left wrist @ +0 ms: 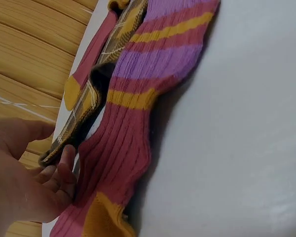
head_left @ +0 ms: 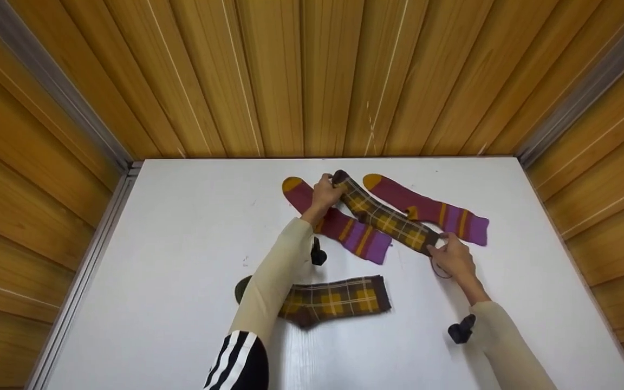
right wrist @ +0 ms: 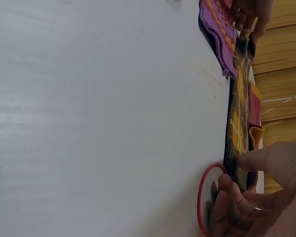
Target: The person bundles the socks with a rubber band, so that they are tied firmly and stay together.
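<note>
A brown and yellow plaid sock (head_left: pixel 379 215) lies slanted between two maroon socks, its dark toe toward the back. My left hand (head_left: pixel 325 195) is at that toe, thumb and fingers spread to either side of it, with a gap showing between them in the left wrist view. At the other end, my right hand (head_left: pixel 455 257) pinches the dark cuff (right wrist: pixel 231 157), thumb on top and fingers curled beneath. Under my left hand is a maroon sock (left wrist: pixel 121 133) with purple and yellow stripes. The matching striped sock (head_left: pixel 426 203) lies to the right of the plaid one.
A second plaid sock (head_left: pixel 339 298) lies nearer the front, its foot partly hidden by my left sleeve (head_left: pixel 274 276). A thin red loop (right wrist: pixel 200 197) hangs beside my right hand. The white table (head_left: pixel 182 244) meets wood-panelled walls (head_left: pixel 323 81) at the back and sides.
</note>
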`<state>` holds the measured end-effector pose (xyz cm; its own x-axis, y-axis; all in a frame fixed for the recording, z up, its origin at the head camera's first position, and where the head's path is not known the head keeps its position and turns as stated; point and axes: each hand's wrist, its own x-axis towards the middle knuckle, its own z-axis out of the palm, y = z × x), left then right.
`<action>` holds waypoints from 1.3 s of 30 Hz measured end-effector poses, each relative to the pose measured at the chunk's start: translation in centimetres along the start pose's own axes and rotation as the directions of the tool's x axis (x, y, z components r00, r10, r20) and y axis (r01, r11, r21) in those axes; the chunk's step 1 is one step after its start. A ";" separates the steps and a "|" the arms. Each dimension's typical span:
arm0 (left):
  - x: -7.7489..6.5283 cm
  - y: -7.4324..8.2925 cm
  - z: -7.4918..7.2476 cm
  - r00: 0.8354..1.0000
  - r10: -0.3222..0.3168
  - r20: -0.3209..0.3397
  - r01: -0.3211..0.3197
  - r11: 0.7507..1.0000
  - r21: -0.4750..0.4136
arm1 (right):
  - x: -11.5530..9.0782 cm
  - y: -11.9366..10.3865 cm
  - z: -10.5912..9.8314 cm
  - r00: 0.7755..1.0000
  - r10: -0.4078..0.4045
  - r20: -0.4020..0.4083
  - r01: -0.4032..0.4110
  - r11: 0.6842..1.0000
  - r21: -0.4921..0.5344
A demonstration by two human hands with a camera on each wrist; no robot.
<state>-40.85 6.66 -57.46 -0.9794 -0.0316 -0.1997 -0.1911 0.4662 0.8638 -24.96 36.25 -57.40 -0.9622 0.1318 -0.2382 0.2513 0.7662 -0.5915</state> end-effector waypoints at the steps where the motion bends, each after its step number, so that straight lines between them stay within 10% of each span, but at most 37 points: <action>1: 0.0 0.1 0.1 1.000 -0.026 -0.018 0.026 0.999 -0.034 | 0.0 -0.1 0.0 1.000 0.004 -0.005 -0.004 1.000 0.002; 7: 0.2 0.4 0.4 0.985 -0.154 -0.084 0.130 0.962 -0.241 | -0.2 -0.1 0.4 0.999 -0.001 -0.038 0.000 1.000 -0.009; 14: 0.2 0.9 0.5 0.981 -0.192 0.001 0.179 0.911 -0.372 | -0.3 -0.4 0.3 0.993 0.027 -0.114 -0.027 1.000 0.005; 24: -0.7 2.3 -0.2 0.978 -0.183 0.103 0.202 0.688 -0.697 | -0.7 -2.4 -0.9 0.964 -0.136 -0.231 0.181 0.966 0.187; 39: -3.7 0.9 -4.5 0.997 -0.009 0.079 0.060 0.736 -0.674 | -3.8 -5.3 -1.9 0.991 -0.108 -0.074 0.130 0.753 0.645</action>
<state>-37.74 3.25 -53.89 -0.9692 0.0339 -0.2438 -0.2442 -0.2545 0.9357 -22.78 32.90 -51.92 -0.9889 0.0941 -0.1153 0.1314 0.1879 -0.9734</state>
